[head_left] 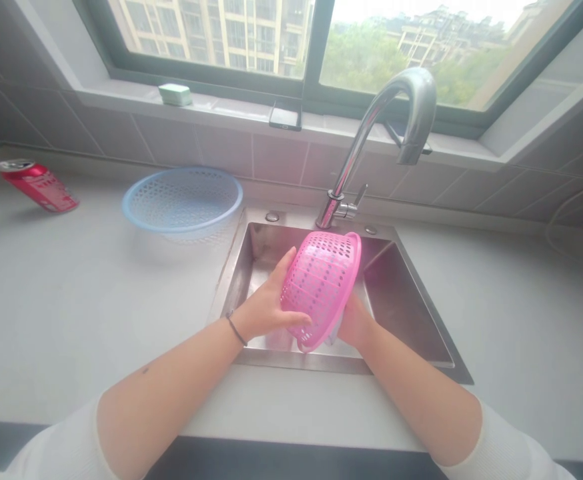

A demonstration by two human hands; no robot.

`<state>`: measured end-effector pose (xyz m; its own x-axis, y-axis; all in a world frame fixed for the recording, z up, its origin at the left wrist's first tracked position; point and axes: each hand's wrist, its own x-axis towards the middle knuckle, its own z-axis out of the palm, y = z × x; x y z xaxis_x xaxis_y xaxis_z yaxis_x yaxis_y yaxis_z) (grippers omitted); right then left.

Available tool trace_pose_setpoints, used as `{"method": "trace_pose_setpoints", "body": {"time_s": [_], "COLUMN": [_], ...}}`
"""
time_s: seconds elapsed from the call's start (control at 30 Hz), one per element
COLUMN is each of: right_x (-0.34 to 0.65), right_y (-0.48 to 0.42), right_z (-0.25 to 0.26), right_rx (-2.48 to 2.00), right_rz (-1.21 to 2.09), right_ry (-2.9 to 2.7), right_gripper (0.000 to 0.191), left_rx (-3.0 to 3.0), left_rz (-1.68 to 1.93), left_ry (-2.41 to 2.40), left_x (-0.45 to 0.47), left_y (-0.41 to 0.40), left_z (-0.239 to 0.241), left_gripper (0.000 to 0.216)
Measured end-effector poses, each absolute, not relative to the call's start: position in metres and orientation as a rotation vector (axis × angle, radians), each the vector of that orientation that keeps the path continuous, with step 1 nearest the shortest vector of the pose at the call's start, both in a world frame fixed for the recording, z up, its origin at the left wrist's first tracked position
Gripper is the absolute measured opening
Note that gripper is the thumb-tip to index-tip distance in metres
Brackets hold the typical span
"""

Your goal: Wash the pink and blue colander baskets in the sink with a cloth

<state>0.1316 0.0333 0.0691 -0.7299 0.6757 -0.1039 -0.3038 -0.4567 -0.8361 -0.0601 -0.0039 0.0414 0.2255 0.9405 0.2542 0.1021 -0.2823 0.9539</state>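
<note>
Head view: left hand point(266, 310) clasps pink basket point(319, 283) tilted over sink point(411, 307), interior hidden; right hand point(356, 325) behind rim point(350, 280), grip can't be told; blue basket point(184, 200) left of sink.

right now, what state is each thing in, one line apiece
pink basket, held on its side, mouth to the right
left hand, grip on the basket's outside
right hand, at the basket's open side, fingers hidden
sink, partly blocked from view
faucet, spout over the sink, no water seen running
blue basket, mouth up on the counter
red can, top end up, opened or not unclear
</note>
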Motion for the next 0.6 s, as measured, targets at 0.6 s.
{"method": "trace_pose_setpoints", "body": {"time_s": [0.6], "right_x": [0.134], "right_y": [0.042], "right_z": [0.066], "right_rx": [-0.491], "right_rz": [2.222], "right_ry": [-0.997], "right_gripper": [0.069], "left_rx": [1.685], "left_rz": [1.088], "left_ry": [1.245], "left_x": [-0.064], "left_y": [-0.002], "left_z": [0.031], "left_gripper": [0.11]}}
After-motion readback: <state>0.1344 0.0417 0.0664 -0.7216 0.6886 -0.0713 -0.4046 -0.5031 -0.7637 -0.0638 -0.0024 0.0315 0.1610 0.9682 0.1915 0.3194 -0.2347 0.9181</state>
